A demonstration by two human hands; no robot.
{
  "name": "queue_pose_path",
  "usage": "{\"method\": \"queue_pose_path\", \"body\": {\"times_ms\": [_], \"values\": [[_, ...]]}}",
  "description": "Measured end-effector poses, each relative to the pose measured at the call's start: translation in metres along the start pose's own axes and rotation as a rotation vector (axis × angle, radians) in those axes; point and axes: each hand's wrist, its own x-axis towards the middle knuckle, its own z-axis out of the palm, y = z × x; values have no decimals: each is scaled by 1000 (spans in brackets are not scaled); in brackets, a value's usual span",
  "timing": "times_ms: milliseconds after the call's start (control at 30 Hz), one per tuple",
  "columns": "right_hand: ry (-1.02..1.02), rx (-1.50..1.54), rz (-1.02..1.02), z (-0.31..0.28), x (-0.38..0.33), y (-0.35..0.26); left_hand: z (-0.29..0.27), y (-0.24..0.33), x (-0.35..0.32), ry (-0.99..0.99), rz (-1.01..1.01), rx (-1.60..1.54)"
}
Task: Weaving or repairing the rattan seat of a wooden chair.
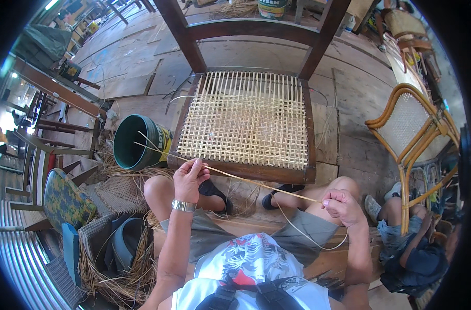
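Observation:
A long pale cane strand (261, 184) is stretched between my two hands, above my lap. My left hand (188, 178), with a metal watch on its wrist, pinches it near the front left corner of the chair. On the right, my right hand (341, 206) closes its fingers round the strand, and a loose length loops down below that hand. In front of me stands a dark wooden chair (240, 172) whose seat carries a woven cane lattice (240, 124). Toward the backrest the lattice shows mostly lengthwise strips with few crosspieces. One strip end sticks out past the seat's left side.
A green bucket (133, 142) stands left of the chair, with strand ends beside its rim. Bundles of loose cane (116, 281) lie at my lower left. A rattan chair (408, 129) is at right, near a seated person (414, 243). Wooden furniture crowds the left.

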Motion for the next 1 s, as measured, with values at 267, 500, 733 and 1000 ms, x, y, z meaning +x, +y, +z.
{"method": "queue_pose_path", "body": {"times_ms": [267, 500, 733, 1000], "values": [[-31, 109, -4, -12, -2, 6, 10, -1, 3, -6, 15, 26], [200, -80, -115, -61, -15, -28, -10, 14, 20, 64, 96, -101], [188, -267, -120, -87, -6, -63, -17, 36, 33, 114, 144, -161], [222, -489, -122, -100, 11, -63, -16, 51, 37, 78, 201, -270]]}}
